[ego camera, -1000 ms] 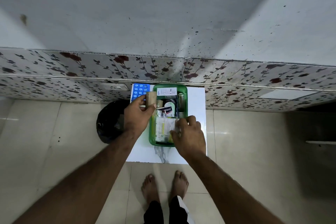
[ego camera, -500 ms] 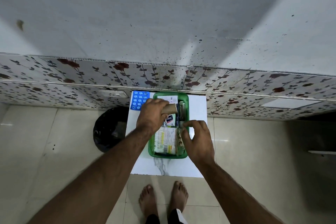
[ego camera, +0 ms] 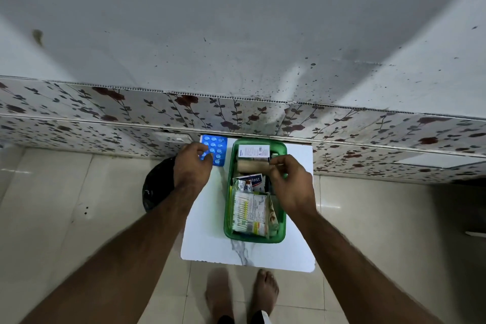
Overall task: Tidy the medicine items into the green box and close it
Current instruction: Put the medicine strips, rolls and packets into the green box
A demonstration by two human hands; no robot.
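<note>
The green box (ego camera: pixel 227 208) stands open on a small white table (ego camera: pixel 205 231). It holds a white carton (ego camera: pixel 253 151), a beige bandage roll (ego camera: pixel 251 166), a plaster pack (ego camera: pixel 254 180) and a large printed packet (ego camera: pixel 248 214). My right hand (ego camera: pixel 292 184) is over the box's right side, its fingertips pinching the right end of the roll. A blue blister pack (ego camera: pixel 217 145) lies on the table's far left corner, outside the box. My left hand (ego camera: pixel 190 166) curls over the near left corner of this pack. No lid is in view.
A black bag (ego camera: pixel 155 189) sits on the floor just left of the table. A flower-patterned wall panel (ego camera: pixel 263 116) runs right behind the table. My bare feet (ego camera: pixel 265 292) stand on the tiled floor at the table's front edge.
My left hand let go of the bandage roll inside the box and moved left onto the blue blister pack. My right hand moved up to the roll's right end.
</note>
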